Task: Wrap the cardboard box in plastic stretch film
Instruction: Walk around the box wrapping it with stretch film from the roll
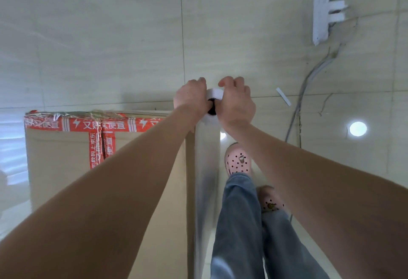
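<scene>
Tall brown cardboard box (pixel 66 168) sealed with red printed tape, standing upright on the floor, with a white roll of clear plastic stretch film (pixel 213 95) held vertical just beside its right edge.

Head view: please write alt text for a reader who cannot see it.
Both hands, left and right, grip the top of an upright film roll beside a taped cardboard box on a tiled floor. A power strip lies further away.
</scene>
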Demonstrator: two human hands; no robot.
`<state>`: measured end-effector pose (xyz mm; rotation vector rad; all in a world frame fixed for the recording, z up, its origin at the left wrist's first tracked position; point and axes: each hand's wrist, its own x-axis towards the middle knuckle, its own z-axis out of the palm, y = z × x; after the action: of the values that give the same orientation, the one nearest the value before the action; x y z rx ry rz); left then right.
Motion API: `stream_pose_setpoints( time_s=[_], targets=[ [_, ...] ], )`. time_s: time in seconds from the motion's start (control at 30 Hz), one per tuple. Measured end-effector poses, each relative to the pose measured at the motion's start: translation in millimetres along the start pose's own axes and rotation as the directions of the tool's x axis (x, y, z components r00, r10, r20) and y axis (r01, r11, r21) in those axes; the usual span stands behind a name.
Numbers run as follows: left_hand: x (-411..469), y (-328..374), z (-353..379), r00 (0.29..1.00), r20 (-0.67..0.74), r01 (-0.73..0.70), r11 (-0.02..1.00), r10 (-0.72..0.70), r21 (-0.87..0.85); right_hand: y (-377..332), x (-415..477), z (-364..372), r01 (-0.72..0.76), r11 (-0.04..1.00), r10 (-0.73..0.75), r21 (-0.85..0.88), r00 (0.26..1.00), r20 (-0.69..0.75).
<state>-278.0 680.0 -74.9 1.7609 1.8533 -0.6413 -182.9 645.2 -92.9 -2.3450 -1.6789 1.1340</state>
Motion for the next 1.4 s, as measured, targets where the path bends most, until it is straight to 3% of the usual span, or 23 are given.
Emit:
stream_pose_setpoints(
  time_s=[0.07, 0.13, 0.23, 0.33, 0.47, 0.63, 0.7, 0.83, 0.97, 1.07, 1.23, 1.27, 1.4],
  targets=[
    [3.9, -3.1, 1.4, 0.997, -0.039, -0.072, 0.997, 0.071, -0.017, -3.6, -0.8, 7.2, -0.205, 0.966, 0.202, 0.161, 0.979, 0.033],
    [9.5, -2.9, 1.2, 0.988, -0.032, -0.154, 0.988, 0.154, -0.016, -4.9, 0.9, 11.9, -0.310, 0.920, 0.291, 0.238, 0.950, 0.115],
    [21.4, -0.5, 0.1, 0.966, 0.023, -0.259, 0.965, 0.259, 0.036, -7.1, 8.3, 8.5, -0.282, 0.936, 0.261, 0.211, 0.957, 0.123],
    [29.9, -3.4, -4.3, 0.962, 0.003, -0.273, 0.958, 0.274, 0.087, -13.8, 17.2, 2.7, -0.201, 0.973, 0.189, 0.114, 0.976, 0.106],
    [35.9, -16.4, -13.6, 0.984, -0.037, -0.175, 0.985, 0.175, 0.004, -31.1, 33.3, -5.7, -0.018, 0.999, 0.021, -0.041, 0.996, 0.085],
    [41.6, -34.1, -28.9, 0.999, -0.014, 0.030, 0.980, -0.034, -0.199, -56.9, 50.1, -8.8, 0.185, 0.980, -0.177, -0.065, 0.977, 0.121],
    [42.4, -43.6, -32.2, 0.994, 0.006, 0.104, 0.966, -0.106, -0.235, -64.2, 54.2, -4.8, 0.116, 0.991, -0.107, -0.072, 0.987, 0.120],
    [42.3, -54.6, -33.7, 0.986, 0.023, 0.168, 0.953, -0.168, -0.252, -66.7, 52.5, 4.0, -0.155, 0.982, 0.147, 0.107, 0.986, 0.078],
    [48.8, -42.8, -34.2, 0.994, -0.102, -0.061, 0.980, 0.042, -0.188, -70.3, 55.3, -0.6, -0.131, 0.990, 0.129, 0.051, 0.990, 0.051],
    [55.4, -37.9, -36.0, 0.975, -0.185, -0.149, 0.981, 0.125, -0.126, -73.2, 69.4, -8.3, -0.010, 0.999, 0.011, -0.033, 1.000, 0.024],
    [67.1, -38.9, -41.1, 0.978, -0.199, 0.015, 0.966, -0.068, -0.258, -77.6, 89.2, -18.0, 0.281, 0.954, -0.267, -0.103, 0.954, 0.134],
    [68.0, -40.1, -42.5, 0.976, -0.184, 0.053, 0.952, -0.113, -0.303, -78.4, 91.0, -16.9, 0.290, 0.946, -0.272, -0.144, 0.953, 0.133],
    [66.9, -49.4, -46.1, 0.962, -0.132, 0.167, 0.894, -0.241, -0.416, -86.1, 95.3, -16.8, 0.094, 0.986, -0.081, -0.136, 0.992, 0.098]
  ],
)
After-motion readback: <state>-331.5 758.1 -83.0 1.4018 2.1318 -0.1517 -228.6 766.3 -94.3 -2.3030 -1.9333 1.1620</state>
